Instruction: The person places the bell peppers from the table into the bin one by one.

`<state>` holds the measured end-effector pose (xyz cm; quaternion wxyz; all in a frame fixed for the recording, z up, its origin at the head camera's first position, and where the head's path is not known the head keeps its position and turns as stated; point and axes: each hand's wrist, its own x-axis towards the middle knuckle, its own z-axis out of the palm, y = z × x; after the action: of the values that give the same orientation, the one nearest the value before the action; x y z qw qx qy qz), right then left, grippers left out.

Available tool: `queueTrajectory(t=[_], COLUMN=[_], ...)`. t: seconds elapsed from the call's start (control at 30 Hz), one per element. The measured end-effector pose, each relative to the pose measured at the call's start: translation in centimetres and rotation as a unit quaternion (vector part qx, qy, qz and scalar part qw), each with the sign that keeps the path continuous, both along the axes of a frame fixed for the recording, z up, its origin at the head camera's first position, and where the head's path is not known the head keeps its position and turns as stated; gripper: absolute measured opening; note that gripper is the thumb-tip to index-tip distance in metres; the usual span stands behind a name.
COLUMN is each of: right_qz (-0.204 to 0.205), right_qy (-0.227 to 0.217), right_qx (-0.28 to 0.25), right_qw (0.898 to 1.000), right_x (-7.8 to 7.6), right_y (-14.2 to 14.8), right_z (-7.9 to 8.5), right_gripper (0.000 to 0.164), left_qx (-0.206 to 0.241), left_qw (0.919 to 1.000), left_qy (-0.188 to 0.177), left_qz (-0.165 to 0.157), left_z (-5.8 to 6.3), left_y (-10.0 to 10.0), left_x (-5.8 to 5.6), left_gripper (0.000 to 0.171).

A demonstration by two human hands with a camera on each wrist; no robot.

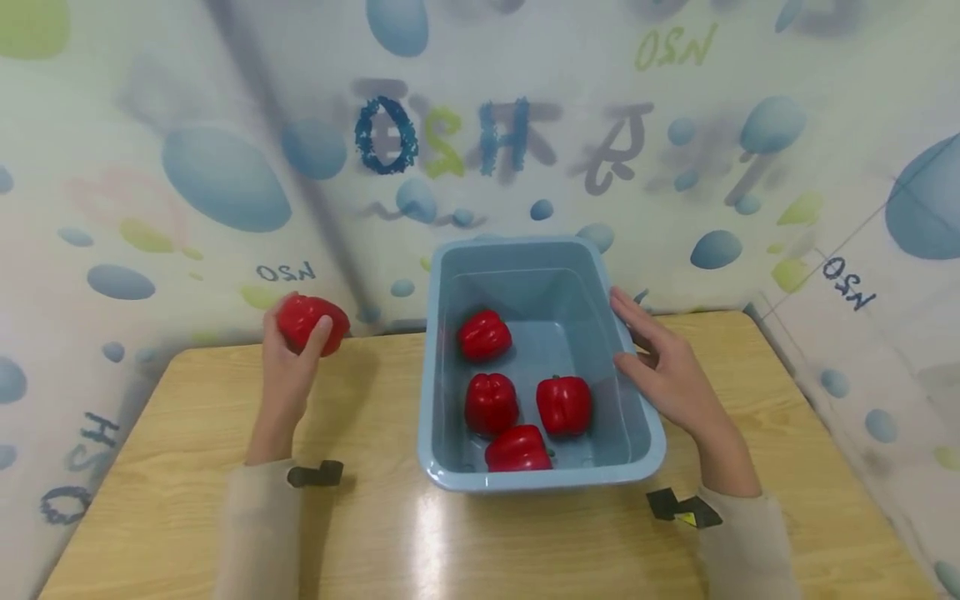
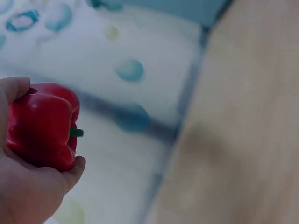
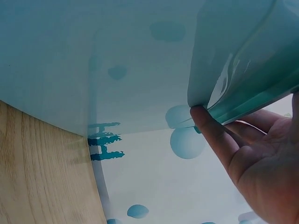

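Observation:
Off to the left, my left hand (image 1: 288, 367) grips a red bell pepper (image 1: 313, 323), raised over the far left of the table. Its green stem (image 2: 76, 132) shows in the left wrist view, with fingers and thumb around the pepper's sides. A light blue plastic bin (image 1: 542, 479) stands in the middle, holding several more red bell peppers (image 1: 564, 406). My right hand (image 1: 671, 371) is at the bin's right side, thumb and fingertips touching the rim, fingers fairly straight. In the right wrist view the thumb tip meets the bin's edge (image 3: 252, 105).
The wooden table (image 1: 375, 542) backs onto a white wall covering (image 1: 480, 200) printed with blue and green drops and lettering. A similar covering rises along the right side. Dark straps (image 1: 315, 473) sit at both sleeve cuffs.

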<state>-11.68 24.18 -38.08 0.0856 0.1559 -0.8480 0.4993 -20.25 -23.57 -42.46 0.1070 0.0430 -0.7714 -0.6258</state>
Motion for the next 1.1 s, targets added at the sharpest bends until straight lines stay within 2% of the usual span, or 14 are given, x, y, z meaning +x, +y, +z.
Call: queueTrajectory(t=[0.1, 0.17, 0.37, 0.47, 0.63, 1.1], right_qz=[0.003, 0.005, 0.003, 0.001, 0.0, -0.002], right_qy=[0.0, 0.0, -0.003, -0.002, -0.002, -0.002], right_qx=[-0.005, -0.006, -0.004, -0.002, -0.002, -0.004], right_qw=[1.0, 1.0, 1.0, 1.0, 1.0, 1.0], right_x=[-0.1, -0.1, 0.0, 0.0, 0.0, 0.0], right_y=[-0.2, -0.2, -0.2, -0.2, -0.3, -0.3], right_z=[0.0, 0.0, 0.0, 0.1, 0.2, 0.2], right_gripper=[0.067, 0.067, 0.066, 0.066, 0.066, 0.066], left_qx=[0.014, 0.006, -0.041, -0.039, -0.043, -0.039], left_qw=[0.9994, 0.9984, 0.9905, 0.9873, 0.9838, 0.9787], left_qy=[0.025, 0.042, 0.095, 0.114, 0.122, 0.14], left_qz=[-0.018, -0.038, -0.09, -0.104, -0.124, -0.145], left_z=[1.7, 2.6, 4.5, 4.8, 4.9, 5.6], left_y=[1.2, 2.2, 4.5, 5.3, 6.1, 8.1], left_x=[0.9, 1.3, 2.4, 2.6, 2.8, 3.6], left_gripper=[0.07, 0.07, 0.072, 0.071, 0.072, 0.081])
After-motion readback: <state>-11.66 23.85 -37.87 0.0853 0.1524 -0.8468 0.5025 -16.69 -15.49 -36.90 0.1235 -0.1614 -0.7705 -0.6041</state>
